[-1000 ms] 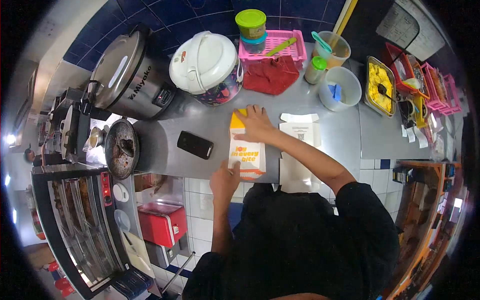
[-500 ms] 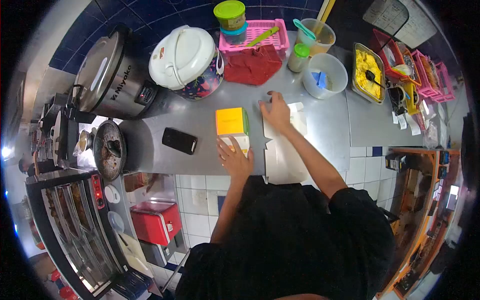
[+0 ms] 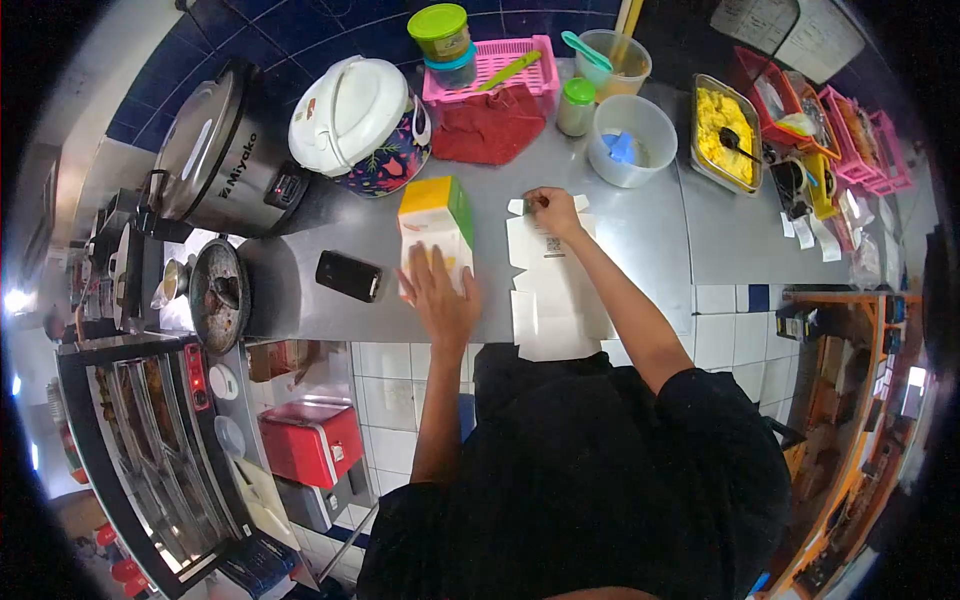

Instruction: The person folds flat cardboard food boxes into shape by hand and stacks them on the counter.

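My left hand (image 3: 440, 296) lies with its fingers stretched out against the white side of a folded box (image 3: 427, 196), whose other faces are yellow and green. To the right of it, an unfolded white carton (image 3: 556, 318) lies flat on the steel counter, with tabs along its left edge and a small printed code. My right hand (image 3: 552, 213) is at the carton's far end, its fingers curled together on a small end flap. The fingertips partly hide that flap. Left of the folded box lies a black phone (image 3: 349, 276).
A white-lidded rice container (image 3: 365, 115) and a steel Miyako cooker (image 3: 215, 150) stand at the back left. Behind my hands are a red cloth (image 3: 490, 125), a pink basket (image 3: 500, 65) and a clear tub (image 3: 632, 140). A tray of yellow food (image 3: 722, 135) stands farther right.
My right hand has closed from spread fingers onto the carton's far flap, and the carton now lies flatter. My left hand and the folded box have shifted left, with more of its white side showing.
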{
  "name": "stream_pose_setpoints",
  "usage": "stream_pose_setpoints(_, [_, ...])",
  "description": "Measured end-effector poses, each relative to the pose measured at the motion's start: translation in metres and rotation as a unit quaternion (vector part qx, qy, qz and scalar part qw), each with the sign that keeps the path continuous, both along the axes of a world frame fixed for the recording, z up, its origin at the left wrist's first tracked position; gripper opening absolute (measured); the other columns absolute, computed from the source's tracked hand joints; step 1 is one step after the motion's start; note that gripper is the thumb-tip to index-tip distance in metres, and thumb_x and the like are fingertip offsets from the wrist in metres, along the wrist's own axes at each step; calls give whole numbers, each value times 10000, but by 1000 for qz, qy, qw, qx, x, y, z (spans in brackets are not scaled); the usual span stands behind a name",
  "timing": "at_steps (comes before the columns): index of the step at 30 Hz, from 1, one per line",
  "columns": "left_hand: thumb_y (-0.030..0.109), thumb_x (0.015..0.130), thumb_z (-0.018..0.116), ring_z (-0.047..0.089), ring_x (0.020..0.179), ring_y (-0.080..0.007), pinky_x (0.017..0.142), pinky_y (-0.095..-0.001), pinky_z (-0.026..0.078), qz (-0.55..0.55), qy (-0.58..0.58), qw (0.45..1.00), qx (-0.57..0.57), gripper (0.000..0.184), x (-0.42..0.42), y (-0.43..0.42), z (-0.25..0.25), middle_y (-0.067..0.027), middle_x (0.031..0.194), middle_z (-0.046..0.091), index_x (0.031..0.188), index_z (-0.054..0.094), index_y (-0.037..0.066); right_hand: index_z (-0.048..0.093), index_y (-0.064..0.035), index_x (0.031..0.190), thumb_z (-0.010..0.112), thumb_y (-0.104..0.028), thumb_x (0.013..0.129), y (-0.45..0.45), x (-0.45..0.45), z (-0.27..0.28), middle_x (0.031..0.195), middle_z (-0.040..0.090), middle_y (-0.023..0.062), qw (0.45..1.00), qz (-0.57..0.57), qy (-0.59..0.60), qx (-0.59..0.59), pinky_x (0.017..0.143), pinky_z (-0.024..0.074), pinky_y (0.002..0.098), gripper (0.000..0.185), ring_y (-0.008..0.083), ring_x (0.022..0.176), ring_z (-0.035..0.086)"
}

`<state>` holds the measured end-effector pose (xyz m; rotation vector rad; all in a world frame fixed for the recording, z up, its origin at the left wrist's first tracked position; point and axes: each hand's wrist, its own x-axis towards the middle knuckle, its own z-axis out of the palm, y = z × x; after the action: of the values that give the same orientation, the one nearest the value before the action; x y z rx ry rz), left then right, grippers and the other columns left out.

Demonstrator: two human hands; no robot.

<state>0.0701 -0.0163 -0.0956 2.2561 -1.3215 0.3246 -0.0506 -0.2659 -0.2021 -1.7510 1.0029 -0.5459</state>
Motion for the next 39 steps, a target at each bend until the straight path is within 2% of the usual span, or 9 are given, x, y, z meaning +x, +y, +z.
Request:
stream_pose_setpoints(1, [124, 852, 650, 481, 1309, -398, 1125, -572, 302, -44, -33, 994, -92, 439, -12, -9, 19, -244, 1377, 520, 1256, 582, -32, 718, 5, 1100, 614, -46, 879, 5, -5, 8, 914, 732, 75, 998, -20, -24, 51, 760, 548, 295, 250, 132, 811, 683])
stream_pose_setpoints(4, [80, 860, 649, 570, 1181, -370, 1009, -497, 438, -175, 106, 969, -139, 387, -39, -31, 19, -210, 1268, 602, 1224, 602, -40, 730, 6, 1084, 625, -60, 916, 18, -24, 36, 857, 705, 30, 976, -80, -151, 134, 701, 533, 257, 208, 88, 750, 635])
stream_pose_setpoints(10, [71, 883, 694, 644, 723, -243, 669, -328, 508, -124, 359, 906, -185, 202, -67, -82, -28, -158, 927, 674, 1035, 677, -61, 733, 12, 1061, 664, -67, 914, 41, -65, 91, 828, 695, 17, 955, -98, -222, 169, 682, 526, 231, 180, 65, 718, 615])
stream_pose_setpoints(11, [82, 907, 692, 602, 626, -143, 590, -274, 477, -122, 371, 896, -214, 157, -71, -85, -34, -97, 846, 680, 963, 692, -65, 733, 11, 1056, 666, -61, 910, 46, -69, 95, 828, 698, 19, 954, -95, -226, 172, 684, 526, 229, 177, 63, 721, 616])
stream_pose_setpoints(17, [90, 943, 675, 592, 740, -65, 645, -231, 471, -69, 622, 733, -267, 140, -79, -85, -45, -23, 896, 684, 1028, 708, -15, 713, 20, 1031, 651, -11, 917, 64, -83, 90, 921, 714, 46, 984, -65, -167, 18, 738, 534, 227, 133, 78, 792, 639])
stream_pose_setpoints(20, [106, 944, 678, 591, 771, -61, 682, -229, 476, -50, 703, 662, -254, 157, -85, -82, -35, -16, 912, 688, 1056, 709, 1, 710, 3, 1019, 674, 2, 901, 75, -81, 96, 930, 715, 30, 960, -70, -264, 57, 719, 501, 212, 124, 57, 799, 618])
stream_pose_setpoints(23, [117, 950, 671, 588, 785, -60, 695, -231, 477, -56, 673, 690, -261, 161, -89, -82, -43, -11, 922, 688, 1057, 712, 5, 724, -12, 983, 682, 13, 878, 81, -86, 93, 938, 726, 36, 970, -73, -224, 52, 715, 512, 215, 115, 51, 785, 628])
stream_pose_setpoints(35, [119, 952, 672, 542, 753, -46, 682, -211, 437, -68, 705, 649, -278, 137, -99, -80, -32, 14, 892, 663, 1020, 722, 12, 675, -18, 1038, 690, -20, 913, 105, -82, 91, 868, 683, -18, 957, -98, -267, 62, 647, 456, 181, 126, 12, 739, 573])
stream_pose_setpoints(39, [118, 951, 672, 513, 734, -34, 654, -203, 413, -61, 673, 683, -278, 133, -102, -79, -33, 16, 891, 658, 1014, 722, 12, 650, 25, 1069, 666, -2, 929, 108, -81, 86, 889, 698, 36, 955, -107, -271, 52, 729, 519, 219, 143, 64, 788, 632])
